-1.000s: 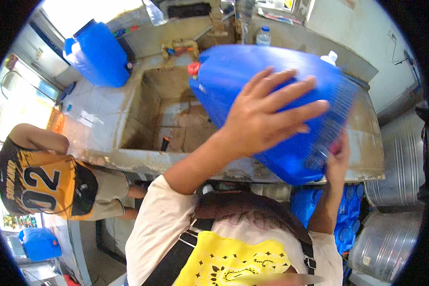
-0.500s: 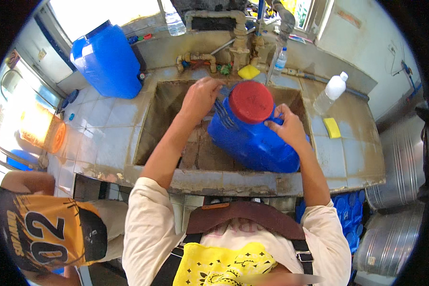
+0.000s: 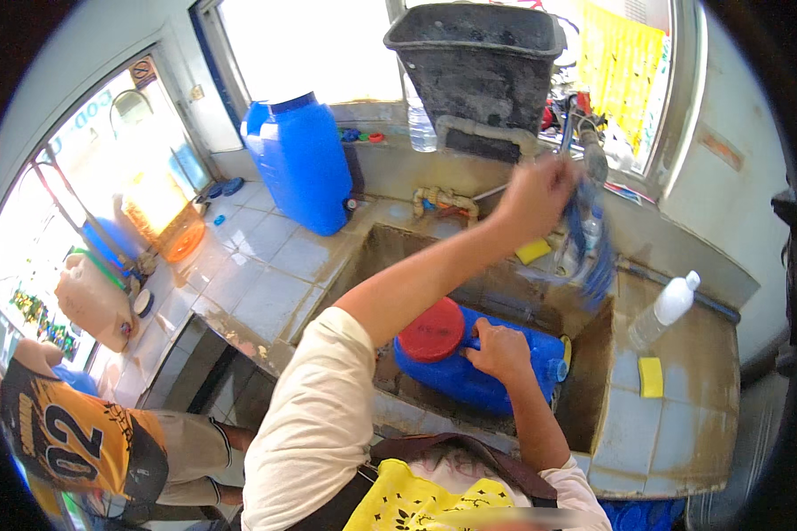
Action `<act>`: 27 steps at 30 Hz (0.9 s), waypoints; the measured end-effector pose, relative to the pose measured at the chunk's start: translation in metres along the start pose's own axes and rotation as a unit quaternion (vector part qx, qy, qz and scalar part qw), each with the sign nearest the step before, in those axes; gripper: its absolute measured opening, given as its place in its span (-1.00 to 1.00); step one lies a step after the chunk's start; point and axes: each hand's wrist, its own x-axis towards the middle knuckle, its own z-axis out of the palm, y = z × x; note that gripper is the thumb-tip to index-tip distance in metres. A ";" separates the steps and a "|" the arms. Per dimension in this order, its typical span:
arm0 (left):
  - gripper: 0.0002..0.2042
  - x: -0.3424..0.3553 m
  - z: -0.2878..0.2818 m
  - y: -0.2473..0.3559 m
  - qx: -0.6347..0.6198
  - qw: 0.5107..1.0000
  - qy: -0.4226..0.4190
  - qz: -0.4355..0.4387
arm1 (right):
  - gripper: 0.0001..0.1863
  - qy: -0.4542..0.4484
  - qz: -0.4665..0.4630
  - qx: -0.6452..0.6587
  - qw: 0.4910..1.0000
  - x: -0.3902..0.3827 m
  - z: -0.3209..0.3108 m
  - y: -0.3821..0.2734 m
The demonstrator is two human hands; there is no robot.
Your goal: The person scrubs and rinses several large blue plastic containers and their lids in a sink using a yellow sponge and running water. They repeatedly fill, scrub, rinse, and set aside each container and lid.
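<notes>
A blue plastic jug [image 3: 478,389] with a red screw lid [image 3: 431,329] lies tilted in the tiled sink [image 3: 593,416]. The fingers of my right hand [image 3: 502,351] are wrapped round its handle, just right of the lid. Above the far side of the sink, my left hand [image 3: 547,193] is raised by the tap [image 3: 593,155], closed on a bundle of blue strips [image 3: 589,252]. These strips hang down, smeared by motion, so their exact kind is hidden. At the jug's right end a small blue spout cap [image 3: 558,370] shows.
A second blue jug [image 3: 301,168] stands on the left counter. Right of the sink are a white-and-clear bottle [image 3: 669,310] and a yellow sponge [image 3: 651,378]. Another sponge [image 3: 532,251] sits behind the sink, below a black bin [image 3: 474,75]. Someone in an orange shirt [image 3: 88,434] is at lower left.
My left hand has gone from beside the jug's lid up to the tap, carrying the blue strips. The jug now leans lower in the sink, and the view has swung up and left.
</notes>
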 end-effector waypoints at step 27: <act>-0.58 -0.167 0.029 -0.021 0.198 0.909 -0.351 -0.105 | -0.56 0.330 0.432 -0.088 0.835 -0.172 0.029 0.316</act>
